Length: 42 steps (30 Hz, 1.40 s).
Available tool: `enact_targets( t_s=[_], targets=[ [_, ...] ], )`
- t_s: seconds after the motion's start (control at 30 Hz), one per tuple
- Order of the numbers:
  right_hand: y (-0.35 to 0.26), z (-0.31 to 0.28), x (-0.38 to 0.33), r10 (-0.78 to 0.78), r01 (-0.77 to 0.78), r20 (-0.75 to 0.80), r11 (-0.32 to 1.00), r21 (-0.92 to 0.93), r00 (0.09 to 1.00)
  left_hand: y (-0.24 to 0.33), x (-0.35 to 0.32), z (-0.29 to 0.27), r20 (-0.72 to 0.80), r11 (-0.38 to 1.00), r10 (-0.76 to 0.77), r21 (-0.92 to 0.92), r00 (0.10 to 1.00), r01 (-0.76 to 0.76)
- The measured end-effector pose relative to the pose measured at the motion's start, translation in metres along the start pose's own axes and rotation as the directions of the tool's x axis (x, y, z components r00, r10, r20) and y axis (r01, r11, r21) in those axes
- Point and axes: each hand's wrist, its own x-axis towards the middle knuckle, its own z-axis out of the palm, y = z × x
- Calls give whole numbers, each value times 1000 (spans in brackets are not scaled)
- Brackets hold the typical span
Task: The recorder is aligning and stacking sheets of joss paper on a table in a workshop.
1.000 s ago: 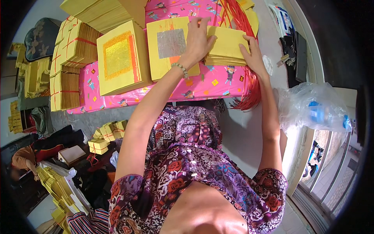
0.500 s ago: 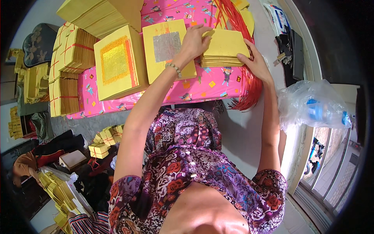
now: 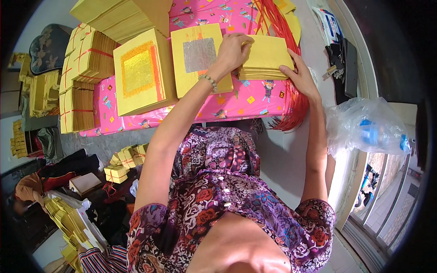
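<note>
A small stack of folded yellow paper sheets (image 3: pixel 264 51) lies on the pink table cover, between my two hands. My left hand (image 3: pixel 232 53) curls its fingers against the stack's left end; a bead bracelet is on that wrist. At the right end, my right hand (image 3: pixel 304 78) grips the stack, thumb in front and fingers at the edge. Just left of it is a pile of yellow sheets with a silver square (image 3: pixel 193 54), partly behind my left hand. Further left stands a thicker pile with a gold square framed in orange (image 3: pixel 136 68).
Bundles of yellow paper tied with red string (image 3: pixel 77 102) line the table's left end. Red strings (image 3: pixel 291 111) hang over its right edge. A clear plastic bag (image 3: pixel 364 125) is at the right. Lower left, another person's striped sleeve (image 3: pixel 104 259) is beside more yellow paper (image 3: pixel 68 218).
The view has shifted slightly, moving the scene a little to the right. Both hands stay at the ends of the folded paper stack.
</note>
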Motion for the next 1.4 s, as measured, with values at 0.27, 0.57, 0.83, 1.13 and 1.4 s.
enact_targets(
  t_s=[0.27,0.57,0.83,1.13,1.4],
  targets=[
    [-33,-11,-1,-278,170,-168,864,-474,946,13,-18,-35,-141,995,-71,-85,987,59],
    [-143,54,3,-414,449,175,838,-310,893,43,-129,-102,-35,966,-228,117,973,231],
    [-120,132,19,-312,644,607,611,-461,731,39,-168,-100,-101,957,-192,201,976,209],
    [-122,136,36,-241,644,680,630,-434,693,31,-171,-104,-118,971,-200,108,973,213],
    [-125,132,47,-162,605,708,668,-434,687,29,-171,-102,-148,969,-206,110,967,223]
  ],
)
